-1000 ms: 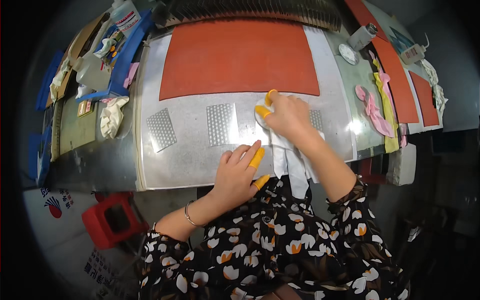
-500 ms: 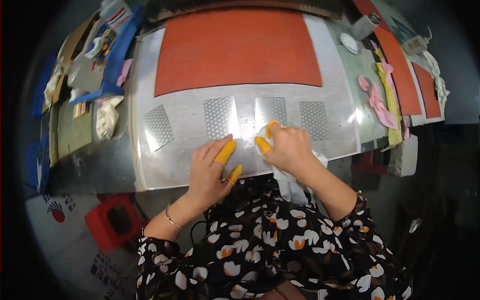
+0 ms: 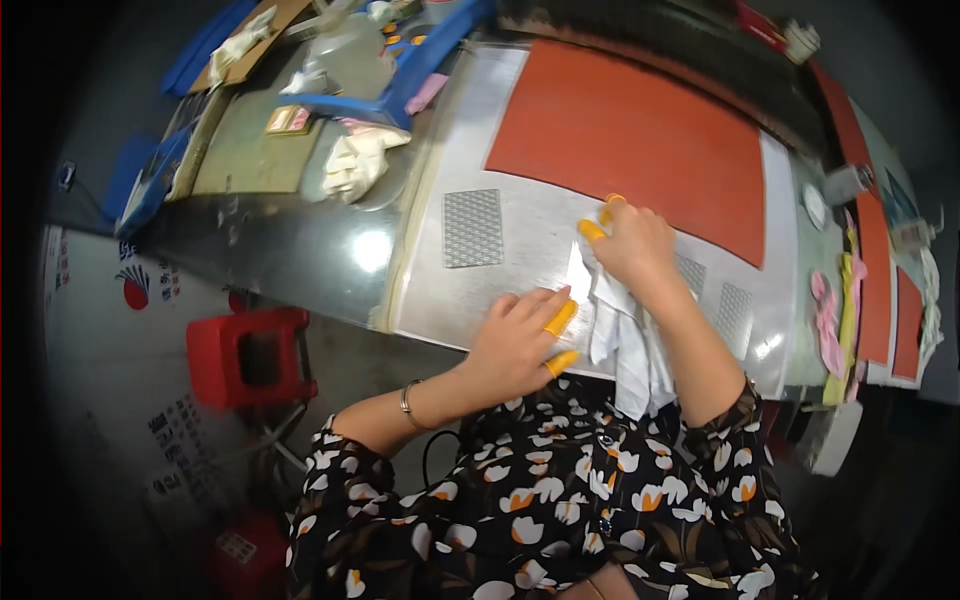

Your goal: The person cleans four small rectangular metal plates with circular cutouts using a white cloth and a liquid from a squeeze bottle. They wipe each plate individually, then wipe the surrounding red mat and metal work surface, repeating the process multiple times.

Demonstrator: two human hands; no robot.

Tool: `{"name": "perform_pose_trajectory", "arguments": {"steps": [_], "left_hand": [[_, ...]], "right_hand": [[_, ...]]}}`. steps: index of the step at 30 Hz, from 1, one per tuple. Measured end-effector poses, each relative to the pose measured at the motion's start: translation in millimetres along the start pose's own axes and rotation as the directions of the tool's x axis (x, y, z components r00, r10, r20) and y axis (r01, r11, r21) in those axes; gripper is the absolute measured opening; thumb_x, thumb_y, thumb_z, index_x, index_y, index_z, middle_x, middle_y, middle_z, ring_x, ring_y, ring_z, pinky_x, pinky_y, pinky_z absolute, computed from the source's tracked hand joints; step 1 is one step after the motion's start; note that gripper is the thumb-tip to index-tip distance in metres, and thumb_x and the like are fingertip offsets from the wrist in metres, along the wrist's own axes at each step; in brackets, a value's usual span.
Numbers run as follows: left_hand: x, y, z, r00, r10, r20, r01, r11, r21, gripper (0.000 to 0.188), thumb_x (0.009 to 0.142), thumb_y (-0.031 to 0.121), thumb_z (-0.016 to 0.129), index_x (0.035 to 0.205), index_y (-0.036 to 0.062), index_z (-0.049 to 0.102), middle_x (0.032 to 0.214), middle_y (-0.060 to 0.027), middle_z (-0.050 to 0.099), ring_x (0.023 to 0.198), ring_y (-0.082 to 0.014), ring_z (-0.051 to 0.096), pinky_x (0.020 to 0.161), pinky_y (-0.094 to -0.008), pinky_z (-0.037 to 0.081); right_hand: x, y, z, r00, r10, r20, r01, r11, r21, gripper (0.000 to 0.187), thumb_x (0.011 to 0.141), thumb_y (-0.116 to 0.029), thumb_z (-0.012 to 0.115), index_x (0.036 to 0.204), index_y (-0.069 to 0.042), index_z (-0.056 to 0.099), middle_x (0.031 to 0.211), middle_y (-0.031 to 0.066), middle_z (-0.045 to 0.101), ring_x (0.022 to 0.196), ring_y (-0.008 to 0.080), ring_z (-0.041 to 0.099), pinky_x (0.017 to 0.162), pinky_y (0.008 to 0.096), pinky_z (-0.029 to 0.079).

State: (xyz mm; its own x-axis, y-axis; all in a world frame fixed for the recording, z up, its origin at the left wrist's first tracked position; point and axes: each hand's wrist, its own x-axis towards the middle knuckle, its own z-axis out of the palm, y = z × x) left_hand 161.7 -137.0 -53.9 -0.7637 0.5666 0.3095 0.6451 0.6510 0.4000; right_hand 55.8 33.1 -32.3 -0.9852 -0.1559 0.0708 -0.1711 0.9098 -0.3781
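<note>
My left hand (image 3: 522,335) lies on the grey work surface (image 3: 430,300) near its front edge, fingers stretched out, with yellow finger cots on the thumb and index finger. Farther off and to the right, my right hand (image 3: 640,245) grips a white cloth (image 3: 622,345), which hangs down over the front edge. It also wears yellow cots. One thin patterned plate (image 3: 473,229) lies left of my hands. Two more plates, one partly behind my right forearm (image 3: 690,272) and one farther right (image 3: 734,315), lie there too. Glare between my hands hides whether a plate is there.
A large orange-red sheet (image 3: 640,140) covers the far part of the surface. At left are a blue tray (image 3: 400,100) and a crumpled whitish cloth (image 3: 360,165). Pink and yellow strips (image 3: 835,320) lie at right. A red stool (image 3: 250,360) stands below left.
The view has swung, so the whole table appears tilted and shifted right. My right hand has moved away from the plate it was beside, leftward among the plates, still holding the cloth.
</note>
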Motion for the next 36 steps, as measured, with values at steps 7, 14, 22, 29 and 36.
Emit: {"name": "perform_pose_trajectory", "arguments": {"steps": [7,14,22,29,36], "left_hand": [[-9.8,-17.9,-9.4,0.996,-0.065,0.066,0.078,0.974,-0.211,0.061,0.068,0.023,0.072,0.12,0.0008,0.049,0.132,-0.013,0.044,0.113,-0.0294,0.045,0.092,-0.0428,0.034],[27.1,-107.0,-72.6,0.963,-0.246,0.115,0.236,0.968,0.088,0.092,0.057,0.035,0.081,0.127,-0.0051,0.038,0.13,-0.0204,0.036,0.121,-0.0333,0.034,0.102,-0.0444,0.023],[28.8,-82.7,-62.3,0.977,-0.122,0.175,0.132,0.99,-0.046,0.09,0.058,0.036,0.079,0.127,-0.0051,0.038,0.123,-0.0204,0.039,0.121,-0.0338,0.033,0.103,-0.0464,0.021],[-44.1,-59.3,-51.2,0.997,-0.036,-0.072,0.036,0.999,0.009,0.06,0.067,0.028,0.073,0.116,0.0003,0.05,0.121,-0.0124,0.05,0.112,-0.0287,0.047,0.09,-0.0434,0.034],[-63.7,-52.2,-35.3,0.993,-0.008,-0.118,0.012,0.999,0.031,0.04,0.072,0.022,0.067,0.107,0.004,0.059,0.119,-0.0062,0.056,0.105,-0.0218,0.053,0.08,-0.0375,0.037]], "right_hand": [[-33.9,-20.2,0.9,0.973,0.085,0.216,-0.063,0.992,-0.105,0.03,0.078,-0.034,0.064,0.086,-0.005,0.062,0.069,0.0195,0.063,0.071,0.0364,0.063,0.065,0.0472,0.047],[-76.2,-18.3,-0.7,0.973,-0.003,0.23,0.016,0.998,-0.055,0.032,0.079,-0.035,0.064,0.08,-0.004,0.06,0.058,0.0173,0.06,0.057,0.0358,0.061,0.055,0.045,0.047],[-87.8,-22.6,-21.8,0.945,-0.135,0.299,0.152,0.988,-0.034,0.032,0.078,-0.034,0.064,0.085,-0.004,0.059,0.059,0.0176,0.06,0.059,0.0351,0.062,0.057,0.0434,0.047],[-0.9,-67.2,-13.6,0.97,-0.178,0.167,0.171,0.984,0.054,0.031,0.076,-0.03,0.064,0.088,-0.002,0.059,0.066,0.0199,0.062,0.067,0.0363,0.061,0.061,0.0463,0.046],[28.9,-82.6,33.3,0.963,-0.168,0.209,0.162,0.986,0.047,0.029,0.075,-0.027,0.064,0.083,0.001,0.061,0.071,0.0223,0.062,0.069,0.0373,0.062,0.064,0.0463,0.048]]}}
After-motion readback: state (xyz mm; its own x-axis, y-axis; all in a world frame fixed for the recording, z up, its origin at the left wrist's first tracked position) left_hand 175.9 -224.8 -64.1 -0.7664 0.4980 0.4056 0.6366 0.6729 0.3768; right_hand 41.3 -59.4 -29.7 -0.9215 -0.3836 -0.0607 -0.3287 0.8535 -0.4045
